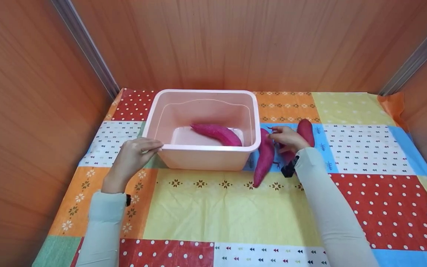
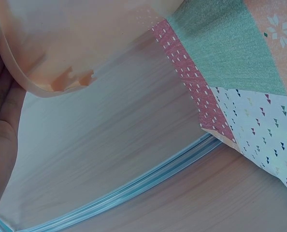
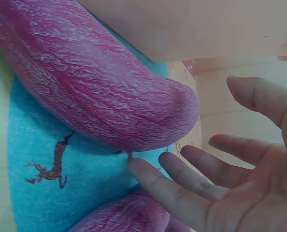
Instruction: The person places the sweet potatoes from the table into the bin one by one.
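A pink plastic bin (image 1: 209,148) stands at the back of the table, and one purple-red sweet potato (image 1: 219,134) lies on its floor. My left hand (image 1: 130,155) grips the bin's near-left corner; in the left wrist view its fingers (image 2: 10,99) lie against the outside of the rim. Along the bin's right side lies a second sweet potato (image 1: 264,159). Over its far end, my right hand (image 1: 289,138) is spread with nothing between thumb and fingers. Another sweet potato (image 1: 287,157) is partly hidden under that hand, and one more (image 1: 305,132) lies just right of it.
A patchwork-patterned cloth (image 1: 235,207) covers the table. Wood-grain panels (image 1: 213,44) rise behind it and on both sides, with metal strips (image 1: 91,48) at the corners. The bin's right wall stands close to the nearest sweet potato.
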### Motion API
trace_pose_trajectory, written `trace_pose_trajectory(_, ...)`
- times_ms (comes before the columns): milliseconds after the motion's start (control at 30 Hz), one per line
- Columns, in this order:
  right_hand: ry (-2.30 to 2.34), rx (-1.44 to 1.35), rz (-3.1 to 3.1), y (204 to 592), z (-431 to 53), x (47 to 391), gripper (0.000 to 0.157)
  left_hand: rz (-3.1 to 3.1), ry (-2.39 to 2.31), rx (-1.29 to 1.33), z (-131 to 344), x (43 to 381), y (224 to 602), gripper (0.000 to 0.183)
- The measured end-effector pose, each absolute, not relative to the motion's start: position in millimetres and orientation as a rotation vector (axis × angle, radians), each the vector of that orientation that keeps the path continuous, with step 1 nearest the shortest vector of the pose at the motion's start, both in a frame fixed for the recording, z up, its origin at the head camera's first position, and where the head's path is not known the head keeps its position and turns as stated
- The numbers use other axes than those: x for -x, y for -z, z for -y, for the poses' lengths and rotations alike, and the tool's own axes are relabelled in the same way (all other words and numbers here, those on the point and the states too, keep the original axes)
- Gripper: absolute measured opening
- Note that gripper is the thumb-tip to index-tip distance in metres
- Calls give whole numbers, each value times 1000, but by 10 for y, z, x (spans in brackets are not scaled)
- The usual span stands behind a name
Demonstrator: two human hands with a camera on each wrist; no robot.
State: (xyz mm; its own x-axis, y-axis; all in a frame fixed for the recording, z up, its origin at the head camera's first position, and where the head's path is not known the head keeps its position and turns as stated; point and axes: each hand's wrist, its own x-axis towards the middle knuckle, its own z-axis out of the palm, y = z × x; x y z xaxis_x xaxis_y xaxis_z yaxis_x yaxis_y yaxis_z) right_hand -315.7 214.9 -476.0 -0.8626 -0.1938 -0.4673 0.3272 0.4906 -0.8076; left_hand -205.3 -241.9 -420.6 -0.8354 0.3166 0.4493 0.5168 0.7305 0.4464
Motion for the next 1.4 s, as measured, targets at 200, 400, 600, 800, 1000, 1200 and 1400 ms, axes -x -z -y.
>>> trace_pose_trajectory(200, 1370, -82, -2210, 4845, -2147, 3141, 77, 2572, 792, 652, 2417, 2058, 4208, 22)
trace_pose_trajectory(400, 1380, -109, -2182, 4900, -2151, 3116, 79, 2556, 780, 657, 2422, 2062, 4215, 20)
trace_pose_trajectory(600, 1408, -135, -2149, 4949, -2142, 3104, 79, 2561, 795, 660, 2419, 2054, 4207, 20)
trace_pose_trajectory(800, 1440, -143, -2124, 4971, -2117, 3080, 83, 2562, 807, 660, 2422, 2050, 4205, 21)
trace_pose_trajectory(1000, 1455, -156, -2117, 4996, -2085, 3074, 83, 2579, 831, 642, 2422, 2054, 4193, 22)
trace_pose_trajectory(1200, 1450, -171, -2124, 5047, -2068, 3061, 84, 2580, 828, 639, 2419, 2057, 4194, 24)
trace_pose_trajectory(1400, 1471, -182, -2116, 5084, -2056, 3044, 85, 2585, 821, 643, 2419, 2060, 4205, 22)
